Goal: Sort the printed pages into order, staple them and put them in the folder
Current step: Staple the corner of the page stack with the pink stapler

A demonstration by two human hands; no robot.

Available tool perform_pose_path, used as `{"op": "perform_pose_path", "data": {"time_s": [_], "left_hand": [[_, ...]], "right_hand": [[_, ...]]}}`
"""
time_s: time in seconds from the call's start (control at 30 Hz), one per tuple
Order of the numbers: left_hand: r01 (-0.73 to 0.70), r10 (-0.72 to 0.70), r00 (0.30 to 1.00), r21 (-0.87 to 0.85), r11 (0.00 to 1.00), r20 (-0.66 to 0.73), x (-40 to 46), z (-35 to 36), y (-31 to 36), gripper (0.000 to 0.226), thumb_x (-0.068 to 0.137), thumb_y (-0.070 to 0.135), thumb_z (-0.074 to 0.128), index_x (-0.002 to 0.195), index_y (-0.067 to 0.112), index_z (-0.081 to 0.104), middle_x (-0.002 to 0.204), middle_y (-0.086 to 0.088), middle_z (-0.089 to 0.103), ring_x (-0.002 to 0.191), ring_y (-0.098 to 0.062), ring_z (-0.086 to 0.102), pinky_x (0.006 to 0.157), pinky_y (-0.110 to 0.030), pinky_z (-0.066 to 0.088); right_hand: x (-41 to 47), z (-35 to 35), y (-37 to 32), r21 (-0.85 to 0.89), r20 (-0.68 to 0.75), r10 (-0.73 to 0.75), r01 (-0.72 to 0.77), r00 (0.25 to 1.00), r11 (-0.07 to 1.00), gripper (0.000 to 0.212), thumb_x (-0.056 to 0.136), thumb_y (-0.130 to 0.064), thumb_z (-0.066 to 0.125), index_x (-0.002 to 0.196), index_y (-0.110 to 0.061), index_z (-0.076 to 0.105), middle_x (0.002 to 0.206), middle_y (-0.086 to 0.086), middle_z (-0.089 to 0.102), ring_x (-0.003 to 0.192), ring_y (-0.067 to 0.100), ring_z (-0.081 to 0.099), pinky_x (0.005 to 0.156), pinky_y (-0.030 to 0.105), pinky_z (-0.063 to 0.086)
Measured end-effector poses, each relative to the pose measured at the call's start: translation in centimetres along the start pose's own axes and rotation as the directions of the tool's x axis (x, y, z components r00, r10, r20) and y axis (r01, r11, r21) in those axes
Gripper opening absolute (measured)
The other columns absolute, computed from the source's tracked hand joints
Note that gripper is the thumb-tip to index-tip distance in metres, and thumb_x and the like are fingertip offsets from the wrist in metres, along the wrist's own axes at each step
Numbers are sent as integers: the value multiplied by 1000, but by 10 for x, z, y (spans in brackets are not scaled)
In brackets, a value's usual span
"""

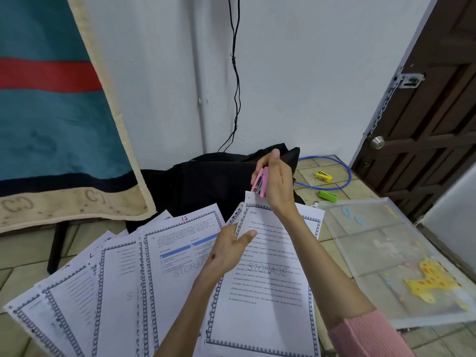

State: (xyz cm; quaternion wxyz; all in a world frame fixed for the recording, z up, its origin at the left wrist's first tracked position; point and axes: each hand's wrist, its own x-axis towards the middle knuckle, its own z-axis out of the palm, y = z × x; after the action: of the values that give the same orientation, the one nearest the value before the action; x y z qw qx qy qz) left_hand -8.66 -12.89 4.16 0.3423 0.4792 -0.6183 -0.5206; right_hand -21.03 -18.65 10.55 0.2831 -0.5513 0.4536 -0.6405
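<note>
A stack of printed pages (265, 300) with a blue patterned border and a "STORAGE" watermark lies on the tiled floor in front of me. My right hand (277, 184) grips a pink stapler (260, 182) clamped over the stack's top left corner. My left hand (229, 249) holds the stack's left edge, thumb on top of the sheet. More printed pages (123, 284) fan out to the left, one marked "12" in red. A clear zip folder (371, 228) with yellow and blue prints lies on the floor at the right.
A black bag (206, 181) sits behind the pages against the white wall. A yellow stapler (324, 176), a green stapler (328, 196) and a blue cable loop (346, 173) lie near the brown door (432, 124). A teal cloth (51, 112) hangs at left.
</note>
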Motion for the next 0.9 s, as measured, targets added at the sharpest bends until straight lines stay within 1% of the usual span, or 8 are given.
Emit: {"op": "perform_pose_path", "data": {"time_s": [0.07,0.2,0.33,0.47,0.57,0.73,0.83,0.9], "left_hand": [[-4,4,1000,10,1000,3,0,1,0,18,94,24,53,108,21,64,92,15,68,91,-6,65,78,-19,50],[-7,7,1000,-6,1000,13,0,1,1,11,94,24,53,99,28,62,88,18,67,86,0,65,72,-14,49],[-13,13,1000,-11,1000,12,1,1,3,11,94,24,53,96,30,62,87,18,67,85,0,64,73,-15,49],[-25,25,999,-13,1000,20,3,3,6,13,94,23,53,95,32,62,87,18,68,85,0,66,72,-13,50],[-24,24,1000,-1,1000,18,4,5,6,14,94,23,53,102,29,62,92,17,68,91,-3,65,79,-18,50],[-13,13,1000,14,1000,8,5,5,3,13,93,26,54,102,31,61,94,16,68,93,-4,65,81,-20,50],[-11,10,1000,25,1000,6,5,5,2,13,93,26,53,103,31,61,95,16,68,94,-5,65,84,-22,50],[-4,4,1000,33,999,-5,5,5,1,13,93,26,53,103,29,61,94,15,68,93,-7,65,83,-22,50]], "right_hand": [[0,1,1,-38,-10,-30,29,1000,999,53,100,-36,21,62,-19,53,57,9,59,56,19,58,60,25,46],[2,-1,3,-70,-10,-20,19,1000,997,52,101,-35,21,63,-18,53,57,12,60,56,20,59,60,27,47],[6,-7,3,-121,1,-49,49,999,991,56,100,-37,21,64,-10,54,55,17,59,54,25,58,59,32,47],[3,-7,4,-196,56,-48,58,997,979,58,99,-38,22,60,-10,54,53,18,57,49,17,53,55,24,42],[1,-3,6,-207,88,-54,71,995,976,57,98,-36,26,58,-10,57,54,14,58,50,14,52,57,25,41],[3,2,5,-179,55,55,-44,997,983,69,96,-44,20,44,-12,54,47,4,56,51,14,55,63,23,43],[3,4,5,-143,43,116,-109,992,984,69,96,-48,20,45,-13,53,44,3,56,50,18,57,62,27,45],[3,6,5,-164,21,109,-104,994,981,71,99,-45,22,47,-9,54,45,6,56,50,16,56,62,26,44]]}}
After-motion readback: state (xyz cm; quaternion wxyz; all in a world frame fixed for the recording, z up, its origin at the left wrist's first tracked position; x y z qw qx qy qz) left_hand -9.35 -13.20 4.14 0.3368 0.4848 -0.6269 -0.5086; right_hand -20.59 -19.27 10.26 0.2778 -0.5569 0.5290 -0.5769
